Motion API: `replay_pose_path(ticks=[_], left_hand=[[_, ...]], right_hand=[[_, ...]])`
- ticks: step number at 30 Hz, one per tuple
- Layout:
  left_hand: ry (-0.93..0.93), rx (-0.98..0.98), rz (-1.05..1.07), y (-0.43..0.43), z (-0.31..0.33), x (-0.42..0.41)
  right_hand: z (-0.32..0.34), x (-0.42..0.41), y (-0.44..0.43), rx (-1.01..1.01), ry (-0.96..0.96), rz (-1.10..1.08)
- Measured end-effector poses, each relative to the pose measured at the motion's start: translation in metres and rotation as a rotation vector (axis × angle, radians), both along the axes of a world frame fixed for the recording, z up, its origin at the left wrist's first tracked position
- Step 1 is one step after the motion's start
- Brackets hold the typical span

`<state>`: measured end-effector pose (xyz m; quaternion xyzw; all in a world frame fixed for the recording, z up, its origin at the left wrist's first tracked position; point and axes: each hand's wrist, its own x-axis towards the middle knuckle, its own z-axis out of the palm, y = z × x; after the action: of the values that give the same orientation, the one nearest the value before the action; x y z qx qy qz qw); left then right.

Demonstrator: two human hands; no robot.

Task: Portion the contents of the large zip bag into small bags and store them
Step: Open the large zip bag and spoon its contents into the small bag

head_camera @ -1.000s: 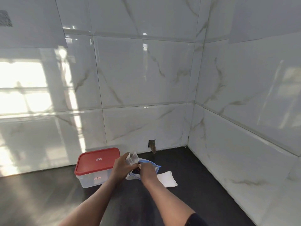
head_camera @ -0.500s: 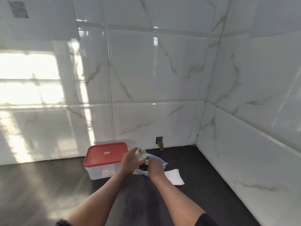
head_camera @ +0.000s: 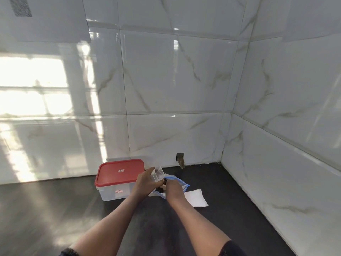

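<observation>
Both forearms reach in from the bottom edge and meet just right of the red-lidded container (head_camera: 120, 172), which sits on the dark countertop (head_camera: 55, 209) close to the tiled wall (head_camera: 175, 80). Left hand (head_camera: 144, 182) is right up against the container's right side, back of the hand to the camera, fingers curled round a small clear bag (head_camera: 158, 173) that sticks up past its knuckles toward the wall. Right hand (head_camera: 172, 187) is just right of that, knuckles up, fingers bent down into the open top of the large zip bag (head_camera: 180, 181) with the blue zip edge, which lies on the counter right of the container, under both hands. Dark contents (head_camera: 160, 189) show inside the bag between the two hands, and a few dark bits sit right at the right fingertips, but honestly I can't tell if it's pinching them or just touching, since the fingers are hidden behind the hand. White flat sheet (head_camera: 196, 198), paper or maybe a stack of bags, lies further right of the container, partly tucked under the zip bag. Small dark hole (head_camera: 180, 159) sits low in the wall, behind and right of the container.
</observation>
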<state>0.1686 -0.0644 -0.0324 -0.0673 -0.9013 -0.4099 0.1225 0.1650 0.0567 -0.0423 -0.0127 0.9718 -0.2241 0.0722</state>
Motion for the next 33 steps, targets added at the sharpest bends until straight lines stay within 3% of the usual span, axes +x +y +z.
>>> replay_pose_path(ticks=[4, 9, 33], left_hand=[[-0.002, 0.011, -0.022, -0.002, 0.0, 0.007], [-0.004, 0.015, -0.031, -0.003, 0.0, 0.008], [-0.058, 0.037, -0.001, -0.008, 0.004, 0.018]], right_hand=[[0.004, 0.003, -0.003, 0.002, -0.076, -0.04], [-0.008, 0.012, -0.007, -0.04, 0.009, -0.109], [0.0, 0.019, -0.024, -0.311, -0.09, -0.314]])
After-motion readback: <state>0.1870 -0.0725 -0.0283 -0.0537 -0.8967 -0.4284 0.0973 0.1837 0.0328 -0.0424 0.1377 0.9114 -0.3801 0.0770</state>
